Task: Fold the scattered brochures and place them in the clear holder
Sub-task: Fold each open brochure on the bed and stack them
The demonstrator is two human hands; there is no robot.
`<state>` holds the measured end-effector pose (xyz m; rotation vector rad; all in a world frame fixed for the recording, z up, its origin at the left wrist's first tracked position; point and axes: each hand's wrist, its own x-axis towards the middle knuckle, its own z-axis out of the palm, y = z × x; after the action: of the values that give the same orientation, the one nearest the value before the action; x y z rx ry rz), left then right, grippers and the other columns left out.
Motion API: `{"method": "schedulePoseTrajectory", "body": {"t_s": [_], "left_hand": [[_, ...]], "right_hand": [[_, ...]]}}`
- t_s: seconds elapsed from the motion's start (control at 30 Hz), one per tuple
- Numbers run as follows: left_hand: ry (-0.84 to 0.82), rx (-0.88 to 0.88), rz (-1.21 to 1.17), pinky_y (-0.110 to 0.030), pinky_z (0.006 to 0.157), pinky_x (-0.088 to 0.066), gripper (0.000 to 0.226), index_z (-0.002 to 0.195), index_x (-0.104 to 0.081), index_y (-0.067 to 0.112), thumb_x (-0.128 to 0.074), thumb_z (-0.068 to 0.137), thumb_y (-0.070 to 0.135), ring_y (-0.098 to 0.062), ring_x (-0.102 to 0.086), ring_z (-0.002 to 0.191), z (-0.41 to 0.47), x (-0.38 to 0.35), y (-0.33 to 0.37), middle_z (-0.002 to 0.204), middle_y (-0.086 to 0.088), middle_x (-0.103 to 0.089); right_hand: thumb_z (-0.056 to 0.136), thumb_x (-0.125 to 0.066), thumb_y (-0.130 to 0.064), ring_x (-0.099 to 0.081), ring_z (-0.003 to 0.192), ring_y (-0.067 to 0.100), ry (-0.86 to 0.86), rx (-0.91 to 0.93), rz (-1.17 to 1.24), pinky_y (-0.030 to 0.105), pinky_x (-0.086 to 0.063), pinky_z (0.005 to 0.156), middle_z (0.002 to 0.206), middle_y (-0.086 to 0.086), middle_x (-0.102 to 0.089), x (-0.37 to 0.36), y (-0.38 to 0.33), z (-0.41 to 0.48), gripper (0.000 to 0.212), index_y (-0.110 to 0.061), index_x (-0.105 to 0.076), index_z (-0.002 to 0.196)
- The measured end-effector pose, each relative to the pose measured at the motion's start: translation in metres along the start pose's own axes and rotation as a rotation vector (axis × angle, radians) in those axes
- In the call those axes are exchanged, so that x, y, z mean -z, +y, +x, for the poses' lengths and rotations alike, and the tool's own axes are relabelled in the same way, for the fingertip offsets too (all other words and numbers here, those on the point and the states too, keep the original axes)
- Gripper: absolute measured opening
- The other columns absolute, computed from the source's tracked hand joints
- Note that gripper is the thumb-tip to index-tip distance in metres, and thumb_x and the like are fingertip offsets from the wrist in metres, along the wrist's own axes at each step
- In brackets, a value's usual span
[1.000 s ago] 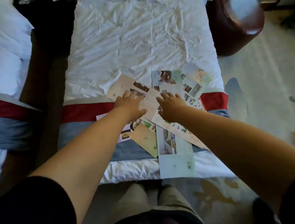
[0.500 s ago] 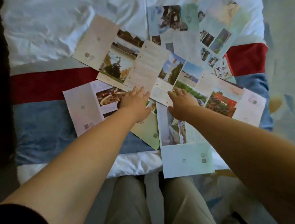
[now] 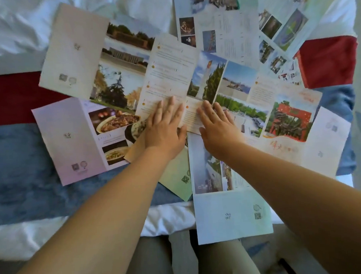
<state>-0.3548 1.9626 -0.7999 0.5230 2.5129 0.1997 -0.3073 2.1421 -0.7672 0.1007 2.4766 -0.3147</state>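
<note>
Several unfolded brochures lie overlapping on the foot of a bed. The top one, a long brochure (image 3: pixel 172 68) with text panels and landscape photos, runs from upper left to lower right. My left hand (image 3: pixel 164 127) lies flat on its near text panel, fingers straight. My right hand (image 3: pixel 216 125) rests flat beside it on the same brochure's near edge. A pink food brochure (image 3: pixel 72 137) lies at the left and a pale blue one (image 3: pixel 230 213) hangs over the bed's near edge. A green brochure (image 3: pixel 177 178) lies under my left wrist. No clear holder is in view.
The bed has a white sheet (image 3: pixel 15 30) and a runner with a red band (image 3: pixel 8 98) and a blue band (image 3: pixel 22 174). More brochures (image 3: pixel 284 28) spread toward the upper right. My legs (image 3: pixel 156 262) stand against the bed's near edge.
The view has closed in on the brochures. Both hands have slid a little forward onto the top brochure's near text panel and now lie flat with straighter fingers.
</note>
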Motion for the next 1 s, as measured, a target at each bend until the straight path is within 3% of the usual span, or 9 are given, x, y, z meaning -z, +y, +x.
{"method": "schedulePoseTrajectory", "body": {"t_s": [0.3,0.4,0.5,0.6,0.67,0.77,0.87,0.93,1.0], "left_hand": [[0.026,0.075,-0.081,-0.048,0.121,-0.017,0.063,0.162,-0.005,0.039,-0.026,0.104,0.047,-0.022,-0.009,0.157,-0.073,-0.053,0.019,0.171,0.012,0.004],[-0.010,0.054,-0.065,-0.047,0.123,-0.012,0.064,0.163,-0.001,0.036,-0.024,0.104,0.045,-0.021,-0.001,0.158,-0.099,-0.069,0.022,0.170,0.013,0.009],[-0.037,-0.021,-0.057,-0.046,0.125,0.000,0.064,0.162,0.007,0.034,-0.021,0.105,0.044,-0.020,0.015,0.157,-0.122,-0.079,0.012,0.168,0.012,0.019],[-0.056,-0.117,-0.016,-0.049,0.126,0.001,0.063,0.161,0.013,0.031,-0.015,0.105,0.044,-0.019,0.021,0.155,-0.133,-0.078,-0.007,0.168,0.009,0.020],[0.010,-0.100,-0.016,-0.051,0.126,-0.003,0.063,0.162,0.005,0.029,-0.017,0.106,0.043,-0.022,0.013,0.157,-0.130,-0.069,-0.022,0.171,0.003,0.011],[0.170,0.091,-0.043,-0.051,0.124,-0.006,0.064,0.164,-0.006,0.028,-0.029,0.106,0.045,-0.024,0.000,0.158,-0.114,-0.048,-0.055,0.172,-0.004,0.001],[0.248,0.312,-0.015,-0.058,0.121,-0.011,0.075,0.163,0.004,0.025,-0.033,0.103,0.049,-0.027,-0.005,0.158,-0.105,-0.035,-0.103,0.171,-0.008,0.004],[0.278,0.436,-0.009,-0.062,0.120,-0.012,0.080,0.162,0.008,0.020,-0.031,0.102,0.055,-0.029,-0.004,0.158,-0.106,-0.031,-0.133,0.171,-0.013,0.005],[0.281,0.480,0.019,-0.065,0.120,-0.010,0.086,0.162,0.010,0.016,-0.028,0.101,0.063,-0.031,-0.002,0.158,-0.108,-0.030,-0.155,0.170,-0.015,0.005]], "right_hand": [[0.111,-0.032,-0.030,0.009,0.159,0.032,0.002,0.042,-0.015,0.044,0.000,0.129,0.174,0.006,0.001,-0.018,-0.006,-0.026,0.054,-0.014,-0.023,0.161],[0.110,-0.036,-0.026,0.001,0.158,0.042,-0.015,0.069,-0.148,0.050,-0.005,0.128,0.172,0.017,-0.008,-0.036,-0.010,-0.042,0.049,-0.007,-0.031,0.154],[0.103,-0.050,-0.014,-0.011,0.155,0.050,0.013,0.055,-0.181,0.058,-0.019,0.126,0.161,0.029,-0.030,-0.051,-0.019,-0.060,0.046,0.001,-0.043,0.145],[0.087,-0.059,-0.005,-0.016,0.152,0.056,0.085,0.076,-0.196,0.063,-0.020,0.123,0.151,0.036,-0.037,-0.063,-0.030,-0.067,0.053,-0.004,-0.051,0.139],[0.081,-0.060,-0.008,-0.014,0.152,0.054,0.121,0.153,-0.201,0.064,-0.015,0.125,0.153,0.033,-0.034,-0.068,-0.041,-0.064,0.064,-0.013,-0.047,0.143],[0.088,-0.054,-0.019,-0.006,0.156,0.048,0.161,0.234,-0.184,0.061,-0.008,0.126,0.166,0.025,-0.017,-0.070,-0.065,-0.048,0.068,-0.022,-0.037,0.154],[0.105,-0.035,-0.043,0.005,0.157,0.044,0.190,0.242,-0.175,0.057,-0.002,0.127,0.171,0.019,0.003,-0.073,-0.089,-0.028,0.059,-0.032,-0.023,0.162],[0.106,-0.017,-0.059,0.014,0.157,0.040,0.180,0.260,-0.201,0.056,0.001,0.127,0.172,0.014,0.015,-0.075,-0.100,-0.014,0.062,-0.038,-0.008,0.164],[0.103,-0.011,-0.067,0.017,0.157,0.038,0.196,0.262,-0.221,0.056,0.002,0.127,0.171,0.012,0.019,-0.077,-0.108,-0.003,0.068,-0.041,0.003,0.164]]}}
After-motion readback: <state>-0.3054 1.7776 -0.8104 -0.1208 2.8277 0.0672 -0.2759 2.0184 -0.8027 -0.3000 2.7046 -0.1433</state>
